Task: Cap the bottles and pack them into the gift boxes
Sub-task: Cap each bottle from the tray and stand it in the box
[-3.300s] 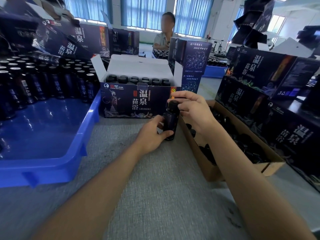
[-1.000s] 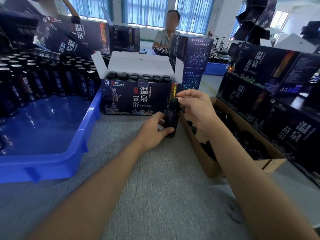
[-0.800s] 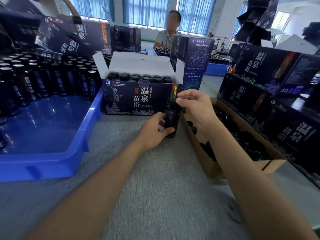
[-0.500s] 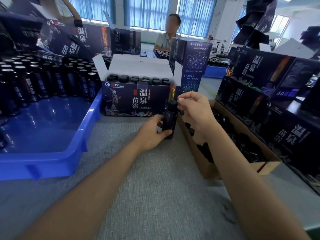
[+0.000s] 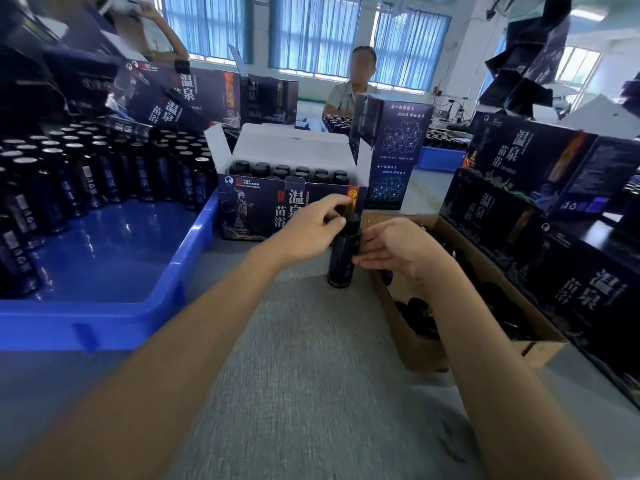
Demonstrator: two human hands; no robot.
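A seated person (image 5: 349, 91) faces blue-curtained windows' (image 5: 311, 32) side, beyond a grey table (image 5: 294, 375).

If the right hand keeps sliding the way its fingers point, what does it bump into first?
The right hand points left, and the dark bottle stands right at its fingertips, so probably the bottle. Whether they already touch is unclear.

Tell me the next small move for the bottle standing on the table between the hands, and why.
Probably lift the bottle into the open gift box just behind it. It stands upright on the grey table with its black cap already on; the left hand has fingers up at the cap, the right hand steadies its side. Whether the cap is fully tight cannot be told.
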